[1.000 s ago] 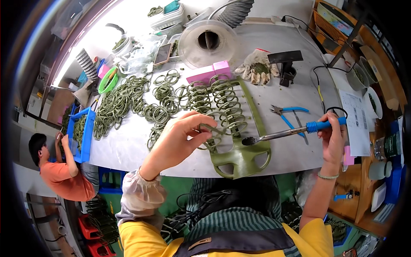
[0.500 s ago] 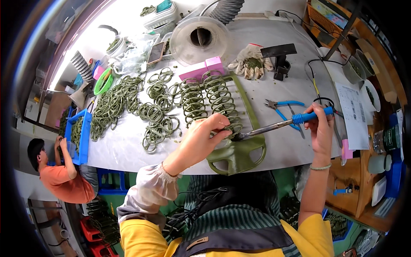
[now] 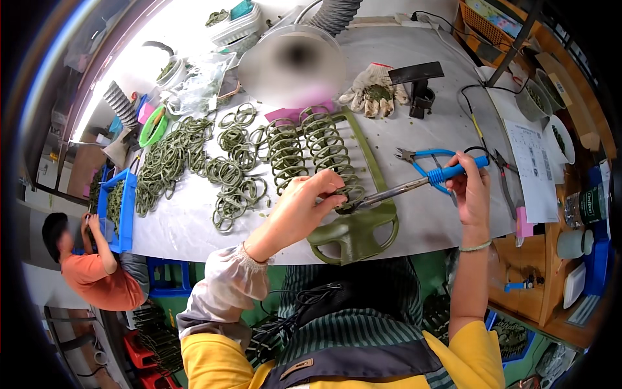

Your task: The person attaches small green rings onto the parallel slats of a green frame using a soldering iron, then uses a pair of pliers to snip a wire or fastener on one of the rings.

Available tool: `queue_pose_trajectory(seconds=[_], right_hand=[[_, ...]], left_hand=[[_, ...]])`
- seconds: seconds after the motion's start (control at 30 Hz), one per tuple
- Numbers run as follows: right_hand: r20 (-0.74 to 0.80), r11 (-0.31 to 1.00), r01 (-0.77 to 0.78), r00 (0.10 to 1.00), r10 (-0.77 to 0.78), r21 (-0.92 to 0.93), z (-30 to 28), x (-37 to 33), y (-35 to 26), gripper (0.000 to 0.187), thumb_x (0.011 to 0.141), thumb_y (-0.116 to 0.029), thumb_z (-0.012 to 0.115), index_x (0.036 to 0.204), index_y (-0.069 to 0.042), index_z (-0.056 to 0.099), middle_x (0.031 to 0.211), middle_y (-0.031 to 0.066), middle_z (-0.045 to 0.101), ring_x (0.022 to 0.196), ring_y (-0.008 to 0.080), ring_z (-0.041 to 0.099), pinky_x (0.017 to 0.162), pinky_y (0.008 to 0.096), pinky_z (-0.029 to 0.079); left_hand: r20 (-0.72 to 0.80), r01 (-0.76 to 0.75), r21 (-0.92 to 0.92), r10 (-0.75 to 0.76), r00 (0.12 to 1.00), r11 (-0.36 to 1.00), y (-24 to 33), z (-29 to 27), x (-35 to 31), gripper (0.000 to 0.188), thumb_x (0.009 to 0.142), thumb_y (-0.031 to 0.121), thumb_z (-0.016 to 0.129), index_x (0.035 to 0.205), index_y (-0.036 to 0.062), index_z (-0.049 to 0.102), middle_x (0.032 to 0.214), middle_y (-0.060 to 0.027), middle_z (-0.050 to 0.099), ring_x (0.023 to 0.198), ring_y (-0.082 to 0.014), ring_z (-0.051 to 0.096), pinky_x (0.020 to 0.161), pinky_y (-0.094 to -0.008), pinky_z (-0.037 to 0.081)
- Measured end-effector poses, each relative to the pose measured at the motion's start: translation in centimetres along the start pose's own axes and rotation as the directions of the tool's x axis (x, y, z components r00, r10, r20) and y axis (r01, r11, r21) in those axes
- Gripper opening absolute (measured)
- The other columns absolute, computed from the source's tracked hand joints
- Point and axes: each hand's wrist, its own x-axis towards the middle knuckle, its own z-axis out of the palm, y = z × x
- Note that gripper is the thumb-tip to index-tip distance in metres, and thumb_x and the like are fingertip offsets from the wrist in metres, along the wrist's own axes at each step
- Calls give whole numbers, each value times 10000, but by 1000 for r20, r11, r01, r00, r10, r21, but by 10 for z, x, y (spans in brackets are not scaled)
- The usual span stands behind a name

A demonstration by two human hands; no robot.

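My right hand (image 3: 470, 191) grips a blue-handled soldering iron (image 3: 402, 190). Its metal shaft slants down to the left, and the tip meets the lower end of a green frame (image 3: 366, 223) close to my left fingertips. With thumb and fingers pinched, my left hand (image 3: 301, 204) holds a green ring (image 3: 352, 192) at the near end of the right-hand row; the fingers partly hide it. Two rows of green rings (image 3: 285, 149) stand side by side on the frame. Behind the iron's handle lie blue-handled pliers (image 3: 421, 155).
Loose green rings (image 3: 175, 155) are heaped left of the frame. Pink blocks (image 3: 295, 112), a stained glove (image 3: 374, 94) and a black stand (image 3: 420, 87) sit farther back. A second pair of pliers (image 3: 505, 175) lies at right. A co-worker (image 3: 103, 266) sits by a blue tray (image 3: 123, 214).
My right hand and the soldering iron have shifted left, with the handle now nearer the frame. My left hand stays at the near end of the ring row. The view has shifted slightly.
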Motion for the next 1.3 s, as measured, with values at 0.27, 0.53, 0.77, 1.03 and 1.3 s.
queue_pose_trajectory(seconds=[0.27, 0.53, 0.77, 1.03, 1.3], right_hand=[[9, 1000, 0, 1000, 0, -1, 2, 2, -1, 254, 879, -269, 659, 785, -33, 649, 672, 30, 620, 511, 90, 575, 486, 221, 460], [21, 1000, 21, 1000, -21, -15, 2, 3, -5, 256, 876, -270, 662, 782, -32, 651, 685, 44, 627, 503, 98, 568, 480, 228, 455], [-52, 992, 93, 994, -98, -89, -7, 2, -28, 228, 847, -260, 694, 783, -45, 657, 721, 48, 639, 506, 104, 554, 478, 229, 441], [-146, 982, 164, 973, -177, -94, -28, -1, -48, 221, 843, -270, 701, 808, -59, 647, 711, 40, 635, 510, 92, 555, 492, 217, 451], [-270, 971, 207, 934, -233, -120, -40, 1, -43, 259, 845, -296, 707, 779, -50, 661, 692, 26, 627, 521, 86, 556, 515, 201, 450]], left_hand=[[27, 23, -8, -22, 999, 1000, 0, -2, 0, 177, 902, 26, 626, 1045, -44, 549, 933, -119, 691, 900, -190, 694, 751, -289, 523], [41, -5, -12, 5, 999, 1000, -2, -2, 1, 172, 903, 7, 615, 1047, -52, 539, 928, -127, 678, 896, -199, 692, 756, -295, 525], [58, -5, -12, 6, 998, 1000, -4, -2, 4, 162, 898, 2, 618, 1031, -53, 546, 910, -127, 672, 875, -198, 691, 747, -297, 525], [-34, -103, 156, 110, 993, 982, 7, -7, -8, 219, 846, 88, 691, 1021, -3, 596, 925, -106, 668, 875, -243, 672, 772, -343, 497], [45, -281, 479, 296, 954, 831, 17, 57, -67, 372, 799, 179, 698, 1114, 55, 544, 853, -85, 505, 773, -258, 564, 640, -360, 486]])
